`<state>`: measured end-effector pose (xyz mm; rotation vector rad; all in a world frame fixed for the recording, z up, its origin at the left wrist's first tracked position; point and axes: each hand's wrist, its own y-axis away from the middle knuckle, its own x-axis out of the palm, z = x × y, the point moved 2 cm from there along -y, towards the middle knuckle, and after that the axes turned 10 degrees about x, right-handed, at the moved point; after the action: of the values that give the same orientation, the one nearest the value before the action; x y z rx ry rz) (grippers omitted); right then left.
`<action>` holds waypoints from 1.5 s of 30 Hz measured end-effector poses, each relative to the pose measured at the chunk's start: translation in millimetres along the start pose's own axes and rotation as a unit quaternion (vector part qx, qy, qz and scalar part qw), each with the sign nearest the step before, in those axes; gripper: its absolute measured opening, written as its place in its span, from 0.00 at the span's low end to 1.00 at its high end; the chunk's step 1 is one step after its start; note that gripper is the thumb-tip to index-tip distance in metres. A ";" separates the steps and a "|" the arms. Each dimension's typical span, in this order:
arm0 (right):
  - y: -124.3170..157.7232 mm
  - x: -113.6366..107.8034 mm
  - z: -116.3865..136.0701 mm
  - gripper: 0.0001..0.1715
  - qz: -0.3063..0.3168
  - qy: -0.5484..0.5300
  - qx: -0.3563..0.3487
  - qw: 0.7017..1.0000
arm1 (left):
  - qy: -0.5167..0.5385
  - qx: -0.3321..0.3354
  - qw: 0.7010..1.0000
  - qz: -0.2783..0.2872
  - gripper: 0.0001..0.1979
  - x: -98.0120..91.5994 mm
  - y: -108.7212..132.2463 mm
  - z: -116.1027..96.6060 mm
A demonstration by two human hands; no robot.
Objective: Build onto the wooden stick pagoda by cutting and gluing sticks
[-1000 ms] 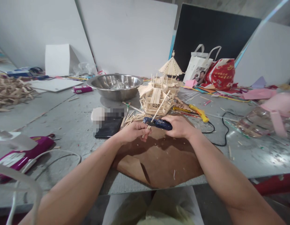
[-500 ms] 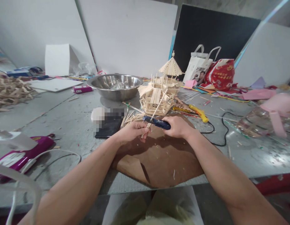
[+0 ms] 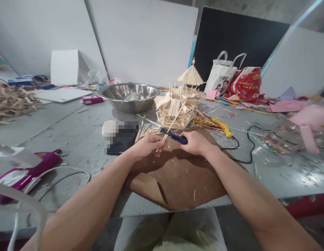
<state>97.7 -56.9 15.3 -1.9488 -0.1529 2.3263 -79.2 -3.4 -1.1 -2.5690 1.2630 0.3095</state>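
Note:
My left hand [image 3: 150, 143] pinches a long, thin wooden stick [image 3: 178, 115] near its lower end. The stick slants up to the right, in front of the stick-built model pavilion [image 3: 174, 108]. In my right hand [image 3: 195, 142], closed round its handle, is a dark blue hand-held cutter [image 3: 179, 137]. Its head crosses the stick just above my left fingers; whether it bites into the wood is too small to tell. Beneath both hands lies a brown sheet [image 3: 188, 174]. Several loose sticks [image 3: 148, 131] are heaped beside my left hand.
A steel basin [image 3: 130, 104] stands behind, left of the pavilion. The yellow-handled tool [image 3: 221, 126] with a black cord lies right. A black tablet-like slab [image 3: 122, 142], a purple packet [image 3: 44, 165], and a pink-lidded clear jug [image 3: 282, 136] flank the work area.
The cutter and my right hand have shifted slightly left, and the cutter's head sits a little lower. My left hand still holds the stick, moved slightly.

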 end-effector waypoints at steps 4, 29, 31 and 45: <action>-0.6 0.5 2.1 0.16 0.010 0.002 0.042 0.999 | -0.151 0.042 0.985 -0.071 0.14 3.7 -1.4 -2.1; 3.7 -1.0 6.4 0.26 -0.015 -0.090 0.003 0.996 | 0.189 0.019 0.979 -0.069 0.14 6.5 1.9 -7.0; 3.6 -1.3 6.2 0.26 -0.010 -0.091 0.007 0.996 | 0.179 0.022 0.981 -0.071 0.14 6.1 1.9 -5.9; 3.6 2.3 11.8 0.18 -0.030 -0.027 0.041 0.998 | 0.084 0.057 0.988 -0.120 0.15 5.7 0.8 -6.7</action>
<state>85.6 -60.3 14.5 -1.8200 -0.1154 2.3097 -75.9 -10.2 3.4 -2.6558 0.9753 -0.0281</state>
